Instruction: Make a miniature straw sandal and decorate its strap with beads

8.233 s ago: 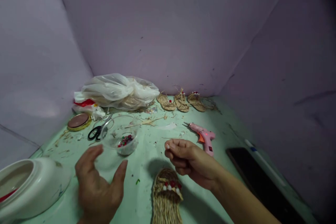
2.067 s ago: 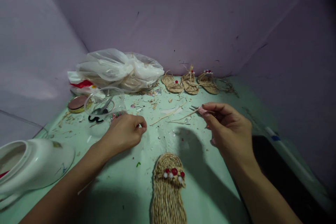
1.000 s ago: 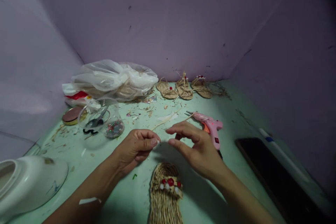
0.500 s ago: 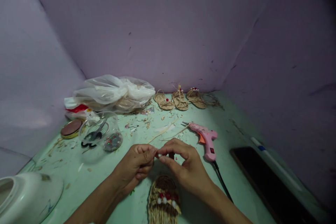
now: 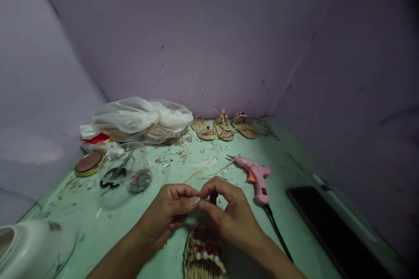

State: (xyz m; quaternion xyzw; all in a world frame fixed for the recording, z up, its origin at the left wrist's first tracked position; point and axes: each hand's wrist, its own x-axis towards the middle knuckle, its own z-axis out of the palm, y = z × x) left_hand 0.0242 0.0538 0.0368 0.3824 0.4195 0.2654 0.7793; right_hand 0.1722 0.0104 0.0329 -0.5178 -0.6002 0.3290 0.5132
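Note:
My left hand (image 5: pixel 175 205) and my right hand (image 5: pixel 225 209) meet fingertip to fingertip over the table. Between them is pinched a tiny whitish bead (image 5: pixel 199 199), mostly covered by the fingers. Both hands are closed in a pinch. Just below them lies a woven straw sandal (image 5: pixel 203 244), with red and white beads across its strap. To the right of my right hand rests a pink glue gun (image 5: pixel 260 178) with an orange trigger, its nozzle pointing left and its black cord running toward me.
Three small straw sandals (image 5: pixel 224 128) stand by the back wall, beside a plastic bag (image 5: pixel 140 117). At left are a clear container (image 5: pixel 139 181) of beads, a round lid (image 5: pixel 88 163) and a white ceramic vessel (image 5: pixel 39 244). A black phone (image 5: pixel 330 226) and a pen (image 5: pixel 343 207) lie at right.
My fingertips have drawn closer together around the small bead, which is now more hidden. The view has shifted slightly; the other things stay put.

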